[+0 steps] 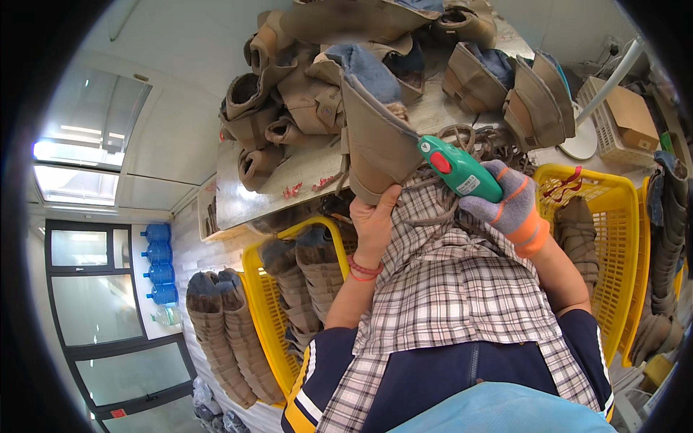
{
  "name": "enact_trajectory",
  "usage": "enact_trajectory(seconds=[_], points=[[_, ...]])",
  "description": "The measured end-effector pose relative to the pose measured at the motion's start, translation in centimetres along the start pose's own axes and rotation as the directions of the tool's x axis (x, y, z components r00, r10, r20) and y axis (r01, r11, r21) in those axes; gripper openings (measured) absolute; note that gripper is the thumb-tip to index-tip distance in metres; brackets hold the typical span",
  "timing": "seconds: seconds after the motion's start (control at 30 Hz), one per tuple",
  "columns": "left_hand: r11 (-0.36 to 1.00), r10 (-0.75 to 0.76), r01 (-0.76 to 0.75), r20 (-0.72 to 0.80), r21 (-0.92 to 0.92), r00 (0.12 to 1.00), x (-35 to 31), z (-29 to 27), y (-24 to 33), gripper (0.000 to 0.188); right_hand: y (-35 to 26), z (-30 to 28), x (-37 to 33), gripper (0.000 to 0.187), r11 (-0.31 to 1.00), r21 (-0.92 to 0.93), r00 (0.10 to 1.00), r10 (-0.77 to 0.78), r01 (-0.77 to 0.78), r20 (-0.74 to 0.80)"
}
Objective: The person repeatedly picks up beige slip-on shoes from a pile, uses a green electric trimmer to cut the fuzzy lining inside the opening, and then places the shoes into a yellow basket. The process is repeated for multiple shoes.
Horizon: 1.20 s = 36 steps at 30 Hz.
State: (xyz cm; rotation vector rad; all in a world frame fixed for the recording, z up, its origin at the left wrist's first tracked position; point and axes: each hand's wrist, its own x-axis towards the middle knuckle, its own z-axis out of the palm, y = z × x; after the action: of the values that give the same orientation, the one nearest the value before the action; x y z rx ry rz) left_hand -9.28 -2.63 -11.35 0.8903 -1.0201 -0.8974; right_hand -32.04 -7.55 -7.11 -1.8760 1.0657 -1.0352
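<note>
One brown upper [379,148] — curved, fuzzy blue inside.

My left hand [373,225] grips the bottom of a brown, blue-lined piece [377,148]; my gloved right hand [511,206] holds a green tool [460,172], its head at the piece's right edge. More brown pieces [307,101] crowd the desk [247,205]; yellow baskets [611,224] flank me.
</note>
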Motion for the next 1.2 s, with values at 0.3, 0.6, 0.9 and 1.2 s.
enact_trajectory(seconds=[0.3,0.6,0.9,1.2], points=[[0.350,0.395,-0.498,0.357,0.793,0.846,1.6,1.6,-0.8,0.022,0.4,0.2,0.3,0.046,0.977,0.167,0.984,0.150,-0.132,-0.096],[0.167,0.316,-0.564,0.498,0.809,0.808,1.0,3.5,-0.5,0.050,0.4,-0.9,0.6,0.041,0.905,0.331,0.943,0.317,-0.268,-0.105],[0.655,0.181,-0.392,0.370,0.646,0.911,-1.6,1.7,-1.6,0.045,1.8,-3.7,1.9,0.034,0.864,0.446,0.921,0.343,-0.233,-0.184],[0.557,-0.715,0.719,0.200,-0.415,0.670,-1.9,-12.4,-5.6,0.043,6.3,-1.7,-5.0,0.037,0.901,0.116,0.908,0.411,-0.418,0.079]])
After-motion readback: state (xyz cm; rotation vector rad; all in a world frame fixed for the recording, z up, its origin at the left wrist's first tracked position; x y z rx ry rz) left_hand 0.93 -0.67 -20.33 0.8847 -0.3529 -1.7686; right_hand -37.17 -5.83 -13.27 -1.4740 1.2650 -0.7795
